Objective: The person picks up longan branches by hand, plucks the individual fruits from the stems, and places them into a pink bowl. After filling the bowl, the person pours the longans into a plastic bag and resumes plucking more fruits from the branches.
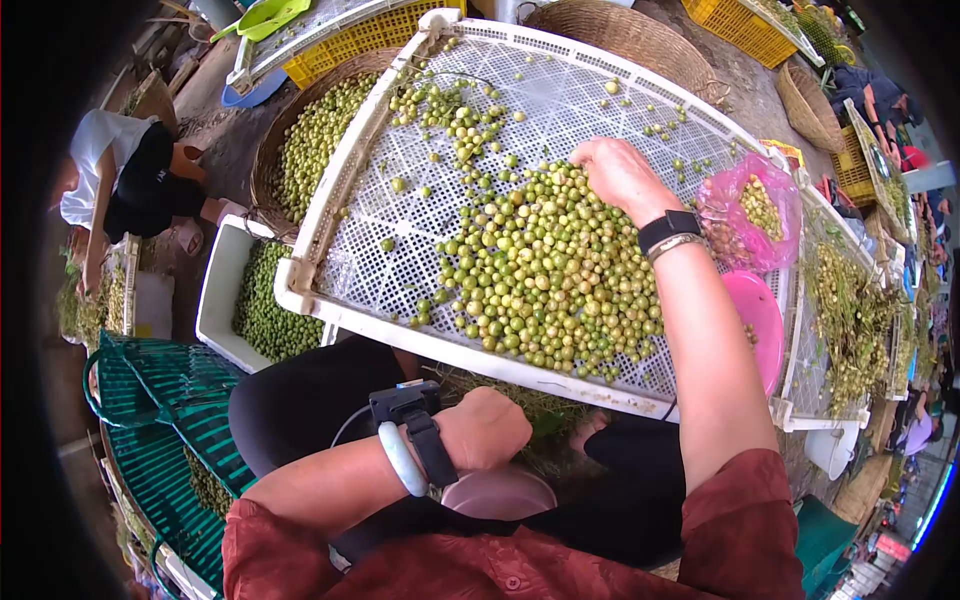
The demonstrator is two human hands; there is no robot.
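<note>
My right hand [622,178] reaches over a white perforated plastic tray [365,235] and rests at the far edge of a heap of small round green fruits [555,270]. Its fingers curl down, closed, and their tips are hidden, so what they hold does not show. My left hand [482,428] is closed into a fist in front of the tray, low over my lap. Below it, partly covered by the hand and wrist, sits a pink bowl [500,494]. Whether the fist holds anything is hidden. Scattered loose fruits lie across the tray's far side.
A pink plastic bag [752,214] of fruit and a pink dish [752,322] lie at the tray's right. On the left stand a round basket [262,180], a white bin [215,290] and a green basket [165,420]. Another person [130,180] works at far left.
</note>
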